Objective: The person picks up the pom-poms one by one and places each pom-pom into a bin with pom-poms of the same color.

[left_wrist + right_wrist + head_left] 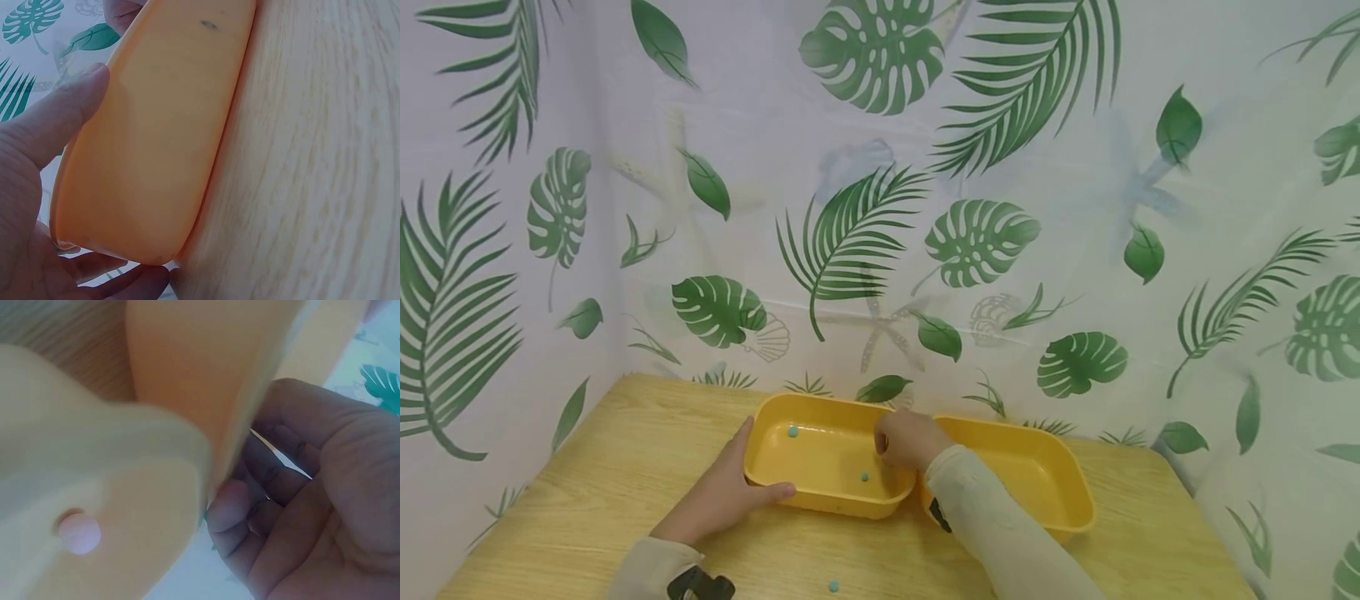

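A yellow plastic bin (pixel 820 500) stands on the table with two small teal balls inside, one ball (pixel 792 431) near its left end and another (pixel 864 477) toward the front right. My left hand (pixel 726 487) grips the bin's left end, thumb along the front wall and fingers round the side; the left wrist view shows the thumb at the rim. Over the bin's right end is my right hand (pixel 910 439), its fingers curled. The right wrist view shows this hand (pixel 294 487) beside the bin's rim; the fingertips are partly hidden, so I cannot tell what they hold.
A second yellow bin (pixel 1052 471) stands close on the right, partly behind my right forearm. A pale pink ball (pixel 80 533) lies inside it. Another teal ball (pixel 833 586) lies on the wooden table (pixel 572 500) near the front. A leaf-patterned curtain (pixel 850 350) hangs behind.
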Demonstrator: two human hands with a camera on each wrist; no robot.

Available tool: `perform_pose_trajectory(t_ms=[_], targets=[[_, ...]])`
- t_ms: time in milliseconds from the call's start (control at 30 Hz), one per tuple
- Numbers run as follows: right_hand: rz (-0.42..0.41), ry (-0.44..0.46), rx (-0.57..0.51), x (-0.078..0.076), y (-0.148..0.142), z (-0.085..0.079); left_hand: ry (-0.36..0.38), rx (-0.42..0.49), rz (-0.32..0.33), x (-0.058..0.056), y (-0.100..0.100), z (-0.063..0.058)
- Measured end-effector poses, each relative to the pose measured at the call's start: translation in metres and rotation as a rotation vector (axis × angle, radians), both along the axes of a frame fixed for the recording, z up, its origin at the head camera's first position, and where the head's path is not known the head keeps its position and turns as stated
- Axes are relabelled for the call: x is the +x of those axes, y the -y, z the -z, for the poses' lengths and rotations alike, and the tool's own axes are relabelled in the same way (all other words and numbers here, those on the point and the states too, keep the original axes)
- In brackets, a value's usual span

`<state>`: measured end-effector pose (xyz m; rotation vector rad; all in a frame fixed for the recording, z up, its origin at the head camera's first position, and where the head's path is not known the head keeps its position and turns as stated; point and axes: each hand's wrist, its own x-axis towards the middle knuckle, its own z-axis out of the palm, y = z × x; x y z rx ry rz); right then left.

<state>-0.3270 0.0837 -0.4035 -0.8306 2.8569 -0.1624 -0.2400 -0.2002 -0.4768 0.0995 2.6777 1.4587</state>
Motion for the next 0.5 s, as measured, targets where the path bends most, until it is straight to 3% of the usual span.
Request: perform_pose_trajectory(t_ms=[300,500], targets=[[-0.022,-0.024,-0.234,0.019,-0.024,-0.017,0.01,-0.018,0.007,0.0,-0.001,-0.001],[0.071,-0.075,-0.407,0.048,-0.045,-0.022,0.009,-0.032,0.016,0.001,-0.001,-0.003]])
